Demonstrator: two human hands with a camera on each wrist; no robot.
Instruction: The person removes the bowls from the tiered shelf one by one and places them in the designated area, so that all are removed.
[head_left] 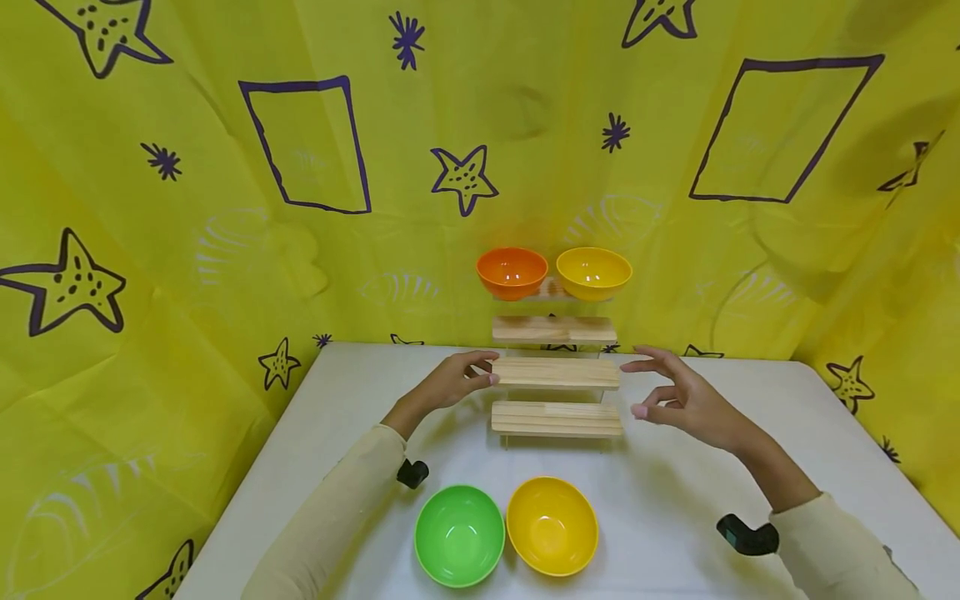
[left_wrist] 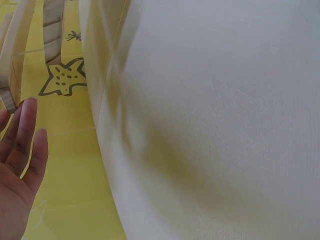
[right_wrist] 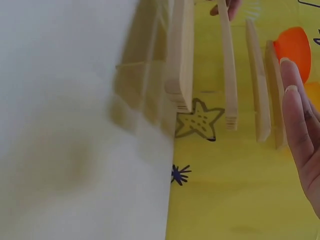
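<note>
A stepped wooden display stand [head_left: 555,373] with several narrow slats rises at the back of the table. My left hand [head_left: 453,379] is at the left end of its second slat from the bottom, thumb and forefinger pinching that end. Off the right end, my right hand [head_left: 693,400] hovers apart from the wood, fingers spread and loosely bent. On the top slat sit an orange bowl [head_left: 513,273] and, to its right, a yellow bowl [head_left: 594,273]. In the right wrist view, slat ends show beside the right fingers [right_wrist: 296,115].
A green bowl [head_left: 460,537] and a deeper yellow bowl [head_left: 552,527] stand side by side on the white table [head_left: 660,550], in front of the stand and between the forearms. Yellow patterned cloth [head_left: 420,100] hangs behind and at both sides.
</note>
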